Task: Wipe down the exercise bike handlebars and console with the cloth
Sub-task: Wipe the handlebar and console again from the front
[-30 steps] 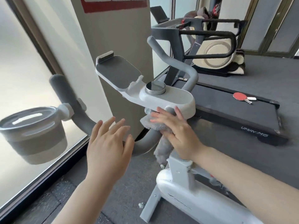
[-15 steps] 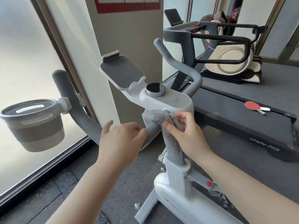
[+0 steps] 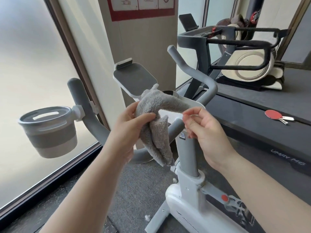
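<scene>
Gripping a fluffy grey terry cloth in front of the white exercise bike, the person holds it up between both hands, off the machine. The left hand closes round the bunched middle of the cloth, thumb pressed over the top of the fold, and two loose ends hang down from that grip beside the grey upright post. The right hand pinches the far end of the cloth between thumb and fingertips, the other fingers loosely curled, so that the cloth arches from one hand to the other.

That arch hangs in front of the white oval console, hiding most of the round metal dial on top; I cannot tell whether the cloth brushes the console. Behind it tilts the grey tablet tray with a white rim. The grey padded handlebars curve out to both sides: the left horn rises near the frosted window and carries a grey and white cup holder clipped to its side, while the right horn sweeps up toward the back of the room. Neither hand touches the bars.

Off to the right lies a dark treadmill with a red table tennis paddle resting on its belt. Further back stands another white and black exercise machine. A beige pillar with a red-bordered notice stands just behind the bike.
</scene>
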